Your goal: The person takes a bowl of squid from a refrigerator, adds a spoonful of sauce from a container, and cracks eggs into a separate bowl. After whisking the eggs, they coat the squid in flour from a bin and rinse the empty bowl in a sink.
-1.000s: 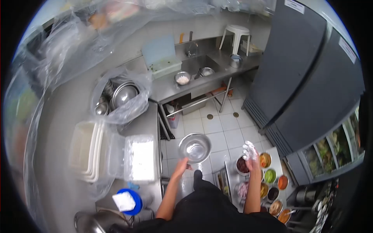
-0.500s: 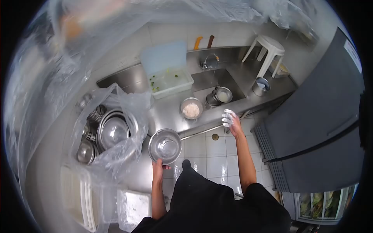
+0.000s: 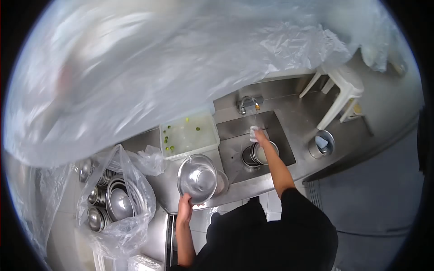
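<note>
My left hand (image 3: 185,208) grips the near rim of a shiny steel bowl (image 3: 197,178), held tilted over the counter's front edge. Behind this bowl, another bowl (image 3: 222,183) on the counter is mostly hidden. My right hand (image 3: 257,134), white stuff on its fingers, is over the sink (image 3: 233,158), below the faucet (image 3: 247,105). Its fingers are blurred, so their pose is unclear. Just under my right wrist, steel pots (image 3: 249,156) stand in the sink, one with pale contents.
A white tub (image 3: 189,135) with small green pieces stands left of the sink. Stacked bowls (image 3: 120,203) lie in clear plastic at the left. A white stool (image 3: 346,86) and a steel pot (image 3: 322,144) are at the right. Plastic sheeting (image 3: 135,81) hangs above.
My right hand has moved forward from beside the counter to over the sink. The bowl in my left hand has come over the counter's edge, partly covering the other bowl. The view has shifted forward.
</note>
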Available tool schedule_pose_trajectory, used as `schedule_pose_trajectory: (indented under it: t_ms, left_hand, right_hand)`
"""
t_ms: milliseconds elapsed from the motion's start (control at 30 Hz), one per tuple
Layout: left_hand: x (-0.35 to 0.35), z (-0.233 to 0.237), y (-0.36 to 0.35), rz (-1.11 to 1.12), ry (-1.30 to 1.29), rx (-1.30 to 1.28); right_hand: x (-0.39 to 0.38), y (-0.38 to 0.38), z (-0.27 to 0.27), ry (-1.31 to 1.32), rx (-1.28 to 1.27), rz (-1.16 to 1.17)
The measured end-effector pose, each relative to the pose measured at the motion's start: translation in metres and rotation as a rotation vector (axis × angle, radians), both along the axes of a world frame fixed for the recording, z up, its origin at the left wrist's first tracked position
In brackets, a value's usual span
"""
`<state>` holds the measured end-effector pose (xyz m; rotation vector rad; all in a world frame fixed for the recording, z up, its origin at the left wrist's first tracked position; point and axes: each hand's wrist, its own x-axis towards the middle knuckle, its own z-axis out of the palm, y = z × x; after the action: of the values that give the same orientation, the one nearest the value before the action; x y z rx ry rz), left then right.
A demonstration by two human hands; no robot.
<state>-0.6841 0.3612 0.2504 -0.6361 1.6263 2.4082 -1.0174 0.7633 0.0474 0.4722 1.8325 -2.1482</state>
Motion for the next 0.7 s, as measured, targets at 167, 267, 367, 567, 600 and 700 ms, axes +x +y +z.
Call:
schedule_pose_trajectory:
  t_ms: [167,267,367,567,600,700]
  left_hand:
    - [-0.039,-0.006,0.095,0.111,-0.098,0.180]
    - [-0.076,-0.020,0.147,0.091,-0.160,0.228]
    - [-0.124,-0.086,0.180,-0.023,-0.233,0.229]
    - [-0.235,-0.184,0.255,-0.234,-0.372,0.162]
    - [-0.250,-0.197,0.269,-0.253,-0.390,0.145]
    - [-0.280,-0.208,0.304,-0.338,-0.310,-0.084]
  right_hand:
    - [-0.139,-0.006,-0.058,-0.154,-0.205,-0.275]
    - [-0.117,-0.006,-0.037,0.139,-0.035,-0.182]
    - [-0.102,-0.011,-0.087,0.051,-0.024,-0.238]
    - [-0.030,0.032,-0.023,-0.050,-0.355,-0.054]
    - [-0.034,0.035,-0.032,-0.025,-0.328,0.012]
    - [-0.035,0.031,0.002,0.118,-0.017,0.041]
